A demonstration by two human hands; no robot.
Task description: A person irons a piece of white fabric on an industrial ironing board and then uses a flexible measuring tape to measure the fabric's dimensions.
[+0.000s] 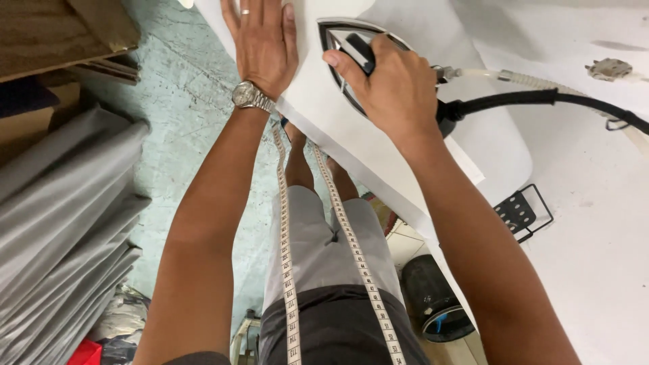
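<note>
At twelve o'clock of the view, the right hand (395,84) has its grip clamped on the black handle of a steam iron (351,57), fingers wrapped over the top and thumb along the near side. The iron sits flat, nose toward eleven o'clock, on a white fabric panel (324,101) that lies on the white padded bench (595,223). The iron looks heavy and rigid, with a hot soleplate underneath, so the handle is the only sound place to hold it; a black cable (541,100) and a pale steam hose (534,80) trail off toward three o'clock and would likely drag on it.

Beside it at eleven o'clock, the left hand (263,40) lies open and flat, fingers spread apart, palm pressing the panel's edge; a ring and a metal wristwatch (249,96) show on it. The fabric appears thin, soft and limp, likely to slide or crease, best pinned under a flat palm as it is.

A measuring tape (287,270) hangs from the person's neck toward six o'clock. Grey folded cloth (61,223) is stacked at nine o'clock, a perforated black iron rest (517,211) sits at four o'clock, and a dark bucket (436,301) stands on the floor at five o'clock.
</note>
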